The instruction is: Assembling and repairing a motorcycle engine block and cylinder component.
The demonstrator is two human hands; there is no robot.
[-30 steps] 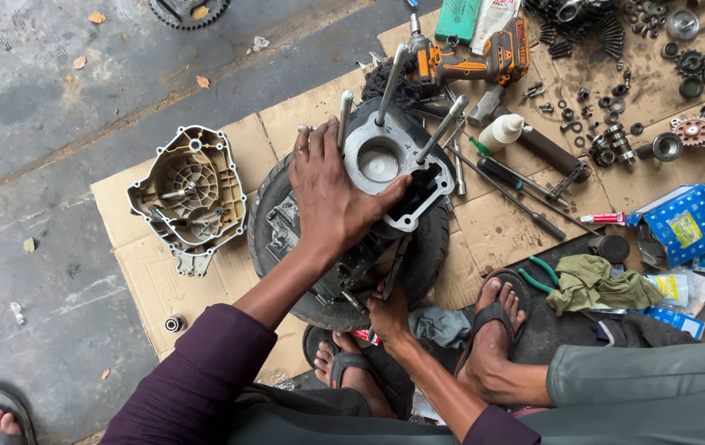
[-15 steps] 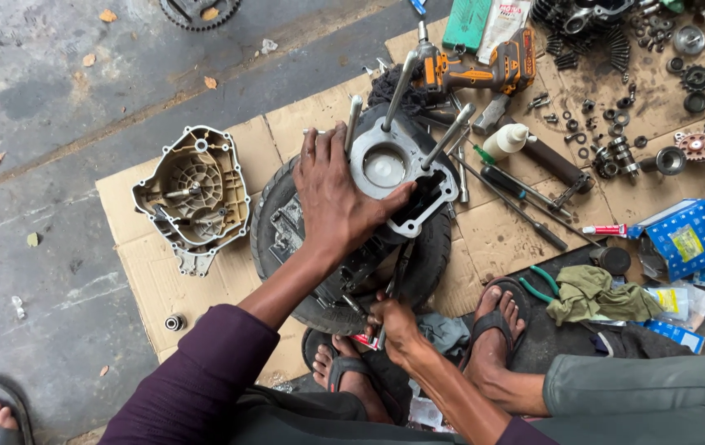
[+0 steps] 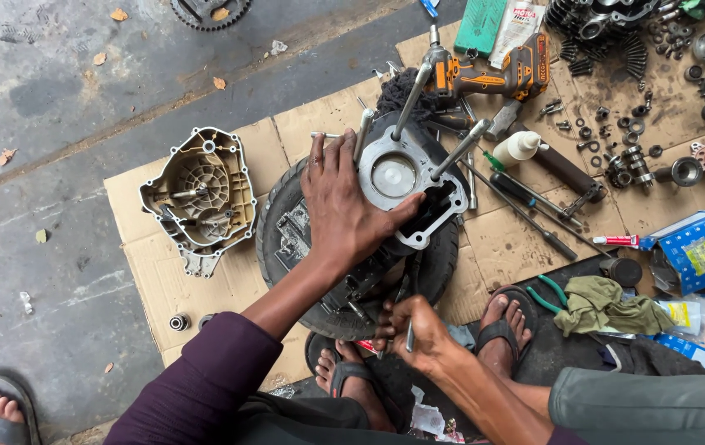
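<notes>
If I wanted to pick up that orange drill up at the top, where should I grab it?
Grab the orange drill by its thick orange handle body, coming straight down from above. It lies flat on its side on the cardboard, so the handle is open on top. Keep away from the metal nose end, which points left toward the tall studs of the engine block.

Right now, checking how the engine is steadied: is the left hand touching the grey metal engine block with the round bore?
Touching. The head view shows the left hand pressed flat on the engine block.
</notes>
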